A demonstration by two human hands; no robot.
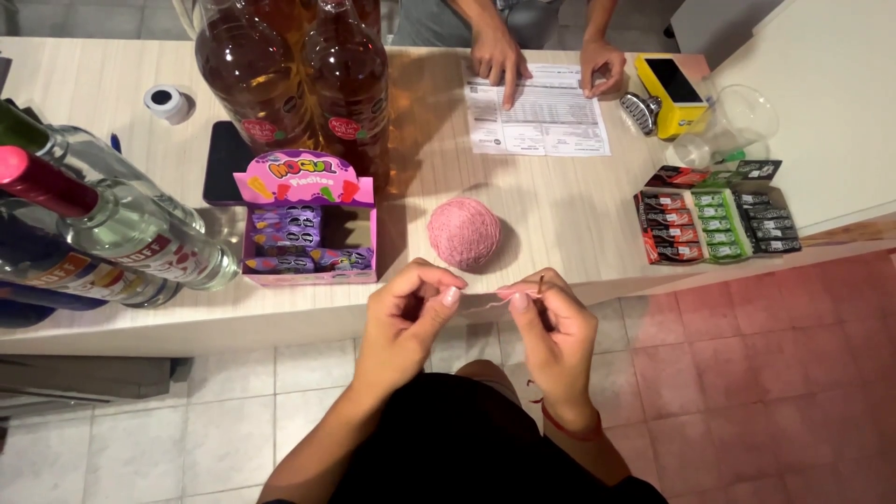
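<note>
I observed the left hand [408,313] and right hand [551,322] just in front of the pink yarn ball [464,232], which lay on the worktop [579,219]. Both grips were pinched on a thin pink yarn strand [481,302] stretched between them; the right also held a slim crochet hook [539,283]. I judged the strand light, soft and limp, best taken near its end. A candy display box [308,224] stood left of the ball.
</note>
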